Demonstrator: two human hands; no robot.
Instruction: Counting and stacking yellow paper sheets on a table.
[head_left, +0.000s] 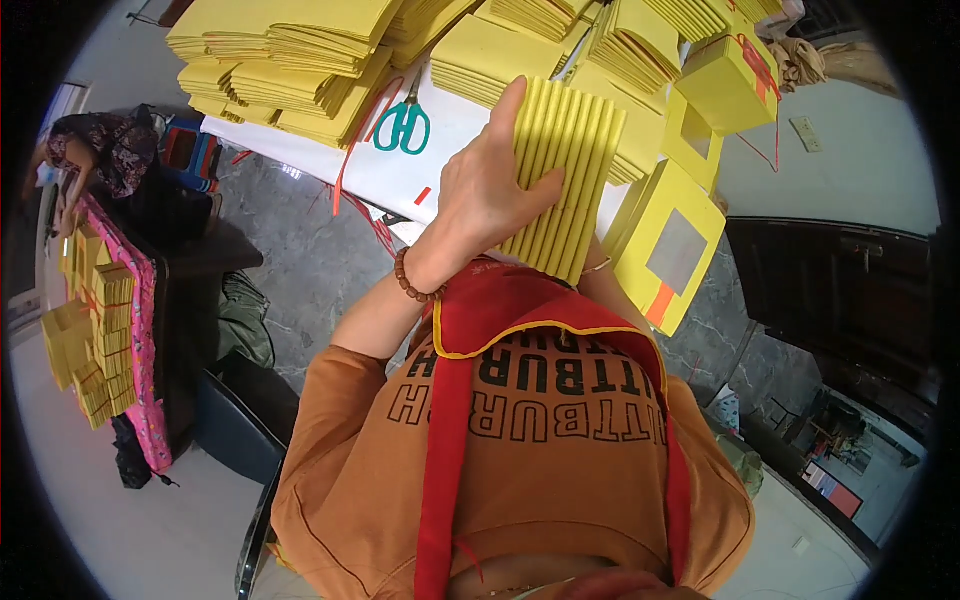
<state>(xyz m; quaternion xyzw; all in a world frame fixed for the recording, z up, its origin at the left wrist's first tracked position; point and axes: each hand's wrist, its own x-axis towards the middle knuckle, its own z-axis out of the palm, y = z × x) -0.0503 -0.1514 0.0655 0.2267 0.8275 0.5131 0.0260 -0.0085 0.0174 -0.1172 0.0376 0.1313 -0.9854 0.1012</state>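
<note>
A bundle of folded yellow card pieces [566, 180] is held upright before my chest, its rounded folds facing me in a row. Around its left side my left hand [490, 190] is closed, the thumb across the folds and the index finger stretched up along the edge. My right forearm [622, 292] reaches up behind the bundle, which hides my right hand and its fingers. Left of the bundle, green-handled scissors [403, 128] lie on the white table [375, 185].
Piles of folded yellow card [290, 50] fill the table's far side. At the right stand yellow boxes with grey windows [680, 245] and a red ribbon. Red strips hang over the near edge. On the far left, another table [152, 350] bears yellow stacks; a person is beside it.
</note>
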